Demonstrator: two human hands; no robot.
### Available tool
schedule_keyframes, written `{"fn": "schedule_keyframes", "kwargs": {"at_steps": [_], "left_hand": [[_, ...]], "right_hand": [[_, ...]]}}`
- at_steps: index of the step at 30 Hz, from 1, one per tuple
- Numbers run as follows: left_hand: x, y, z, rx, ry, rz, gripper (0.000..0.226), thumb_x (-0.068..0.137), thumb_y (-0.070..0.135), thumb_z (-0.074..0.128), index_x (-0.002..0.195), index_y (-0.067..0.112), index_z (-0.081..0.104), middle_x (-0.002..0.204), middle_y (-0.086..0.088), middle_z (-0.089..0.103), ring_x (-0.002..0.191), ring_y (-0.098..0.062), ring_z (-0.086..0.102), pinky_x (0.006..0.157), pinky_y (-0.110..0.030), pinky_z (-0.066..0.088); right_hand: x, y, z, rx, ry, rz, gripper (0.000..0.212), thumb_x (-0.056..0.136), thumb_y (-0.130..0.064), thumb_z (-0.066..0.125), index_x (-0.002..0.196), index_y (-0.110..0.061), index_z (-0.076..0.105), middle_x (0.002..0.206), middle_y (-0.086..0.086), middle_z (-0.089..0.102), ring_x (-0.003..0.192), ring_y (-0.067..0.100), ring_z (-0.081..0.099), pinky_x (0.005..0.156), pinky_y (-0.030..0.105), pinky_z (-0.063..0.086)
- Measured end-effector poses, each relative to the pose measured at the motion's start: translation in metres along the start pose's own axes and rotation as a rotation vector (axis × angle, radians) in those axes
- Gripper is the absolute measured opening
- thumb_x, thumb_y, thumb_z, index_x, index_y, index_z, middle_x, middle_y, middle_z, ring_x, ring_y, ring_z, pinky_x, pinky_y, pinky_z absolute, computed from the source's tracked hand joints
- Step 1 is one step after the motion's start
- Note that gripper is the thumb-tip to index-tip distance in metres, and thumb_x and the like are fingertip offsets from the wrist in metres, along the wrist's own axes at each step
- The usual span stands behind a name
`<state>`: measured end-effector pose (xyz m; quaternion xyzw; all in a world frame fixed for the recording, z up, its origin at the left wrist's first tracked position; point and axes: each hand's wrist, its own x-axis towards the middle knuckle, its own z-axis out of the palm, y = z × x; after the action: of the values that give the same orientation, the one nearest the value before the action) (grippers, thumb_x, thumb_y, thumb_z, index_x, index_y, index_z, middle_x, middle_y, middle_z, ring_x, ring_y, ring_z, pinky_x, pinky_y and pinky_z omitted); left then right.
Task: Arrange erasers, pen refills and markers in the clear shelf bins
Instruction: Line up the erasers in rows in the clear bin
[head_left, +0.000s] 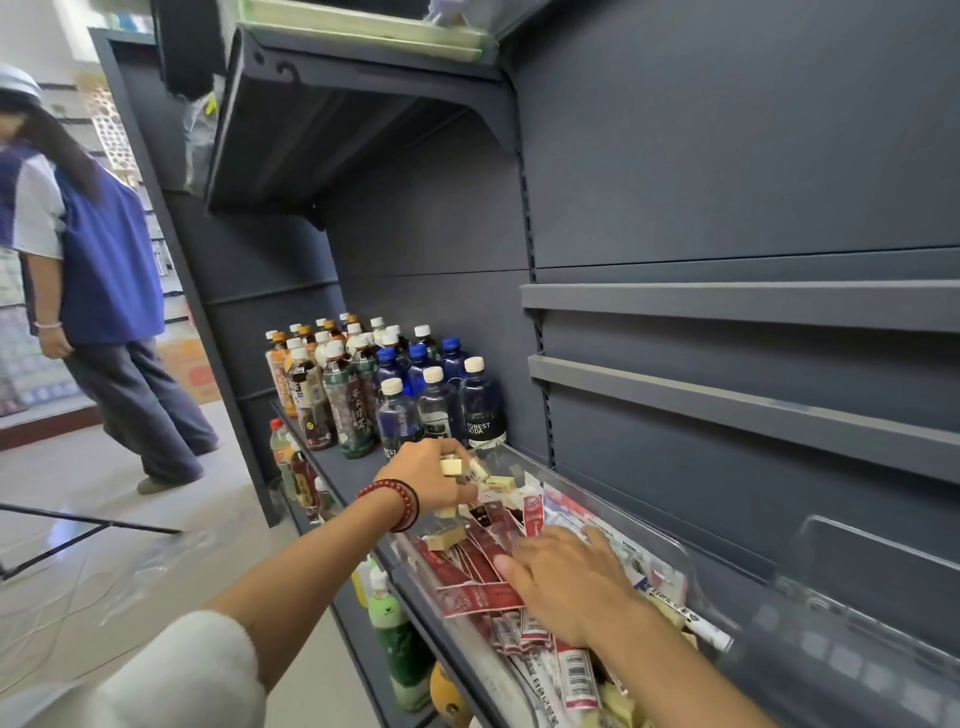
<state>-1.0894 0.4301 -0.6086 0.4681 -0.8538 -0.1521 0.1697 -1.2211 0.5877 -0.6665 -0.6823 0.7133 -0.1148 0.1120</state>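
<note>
Erasers (500, 483): small cream blocks lie loose at the far end of the clear bin (511, 460), with one more (441, 540) strayed among the red stock. My left hand (428, 475) is over that end, its fingers curled round a few erasers (451, 466). I judge this as gathering them so the cream blocks sit together.

Pen refills (480, 564): red packets fill the middle of the bin, fanned and overlapping, not squared. My right hand (566, 582) lies flat on them with fingers (558, 540) spread and gripping nothing. I take it to be pressing the stack down so it does not slide while the left hand works.

Markers (701, 626): white-barrelled, at the near right of the bin, partly under my right wrist. Their count cannot be told.

Finding: the three kinds are still mixed and sorting is incomplete.

Surroundings: the bin stands on a grey shelf (348, 467), with bottles (441, 410) just beyond it. A person in a blue vest (109, 270) stands well apart in the aisle.
</note>
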Motion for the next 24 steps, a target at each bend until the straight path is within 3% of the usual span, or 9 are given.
{"fn": "schedule_keyframes", "kwargs": {"at_steps": [2, 4, 6, 8, 12, 16, 19, 21, 24], "left_hand": [[-0.002, 0.001, -0.010, -0.056, 0.049, -0.010, 0.024, 0.075, 0.034, 0.075, 0.093, 0.033, 0.060, 0.076, 0.009, 0.070, 0.064, -0.008, 0.065, 0.056, -0.022, 0.054], [-0.002, 0.005, -0.027, -0.091, 0.089, -0.013, 0.027, 0.076, 0.035, 0.075, 0.097, 0.032, 0.059, 0.081, 0.005, 0.070, 0.068, -0.014, 0.068, 0.056, -0.024, 0.056], [-0.004, 0.014, -0.046, -0.059, 0.121, 0.016, 0.026, 0.075, 0.035, 0.075, 0.096, 0.031, 0.060, 0.078, 0.009, 0.067, 0.070, -0.012, 0.067, 0.059, -0.025, 0.055], [-0.009, 0.029, -0.060, -0.051, 0.160, 0.068, 0.026, 0.074, 0.036, 0.075, 0.096, 0.031, 0.061, 0.075, 0.012, 0.067, 0.070, -0.008, 0.064, 0.064, -0.025, 0.054], [-0.029, 0.084, -0.064, -0.165, 0.153, 0.212, 0.021, 0.070, 0.037, 0.075, 0.087, 0.034, 0.063, 0.074, 0.011, 0.070, 0.068, -0.005, 0.065, 0.069, -0.028, 0.057], [-0.062, 0.173, -0.045, -0.286, 0.094, 0.412, 0.038, 0.053, 0.056, 0.062, 0.087, 0.039, 0.064, 0.076, 0.011, 0.071, 0.073, -0.007, 0.067, 0.070, -0.030, 0.056], [-0.093, 0.251, -0.020, -0.381, 0.032, 0.523, 0.034, 0.055, 0.051, 0.063, 0.087, 0.041, 0.063, 0.076, 0.010, 0.071, 0.074, -0.007, 0.065, 0.070, -0.026, 0.054], [-0.111, 0.299, -0.003, -0.424, -0.027, 0.599, 0.031, 0.059, 0.048, 0.067, 0.088, 0.040, 0.063, 0.074, 0.011, 0.070, 0.071, -0.006, 0.064, 0.067, -0.024, 0.053], [-0.142, 0.367, 0.028, -0.412, -0.175, 0.720, 0.025, 0.064, 0.031, 0.072, 0.086, 0.038, 0.062, 0.067, 0.013, 0.065, 0.062, -0.005, 0.060, 0.060, -0.020, 0.052]], "right_hand": [[-0.002, 0.000, -0.005, 0.068, 0.031, -0.010, 0.108, 0.059, -0.075, -0.014, 0.146, -0.034, 0.034, 0.155, -0.015, 0.029, 0.147, 0.010, 0.017, 0.119, 0.048, -0.008], [-0.007, -0.002, -0.018, 0.130, 0.117, -0.021, 0.091, 0.069, -0.078, 0.000, 0.142, -0.039, 0.037, 0.152, -0.016, 0.034, 0.144, 0.007, 0.022, 0.120, 0.045, -0.005], [-0.014, -0.007, -0.038, 0.149, 0.220, -0.029, 0.059, 0.090, -0.066, 0.025, 0.141, -0.040, 0.037, 0.149, -0.016, 0.038, 0.140, 0.006, 0.030, 0.120, 0.041, 0.010], [-0.022, -0.008, -0.062, 0.199, 0.310, -0.019, 0.054, 0.094, -0.058, 0.041, 0.143, -0.037, 0.033, 0.148, -0.015, 0.039, 0.137, 0.009, 0.034, 0.114, 0.039, 0.026], [-0.045, -0.002, -0.115, 0.361, 0.450, 0.007, 0.051, 0.095, -0.054, 0.046, 0.141, -0.036, 0.034, 0.142, -0.013, 0.044, 0.127, 0.011, 0.045, 0.103, 0.041, 0.042], [-0.101, 0.020, -0.164, 0.406, 0.582, 0.066, 0.028, 0.095, -0.043, 0.053, 0.122, -0.036, 0.054, 0.117, -0.012, 0.063, 0.103, 0.013, 0.060, 0.093, 0.039, 0.048], [-0.167, 0.051, -0.186, 0.417, 0.716, 0.165, 0.011, 0.095, -0.031, 0.057, 0.104, -0.035, 0.058, 0.096, -0.012, 0.066, 0.091, 0.018, 0.062, 0.080, 0.038, 0.053], [-0.217, 0.073, -0.197, 0.465, 0.789, 0.250, 0.012, 0.094, -0.023, 0.059, 0.098, -0.034, 0.059, 0.088, -0.012, 0.067, 0.086, 0.019, 0.066, 0.066, 0.035, 0.057], [-0.304, 0.108, -0.210, 0.502, 0.917, 0.396, 0.015, 0.095, -0.014, 0.058, 0.106, -0.023, 0.063, 0.088, -0.005, 0.069, 0.078, 0.013, 0.067, 0.054, 0.026, 0.057]]}}
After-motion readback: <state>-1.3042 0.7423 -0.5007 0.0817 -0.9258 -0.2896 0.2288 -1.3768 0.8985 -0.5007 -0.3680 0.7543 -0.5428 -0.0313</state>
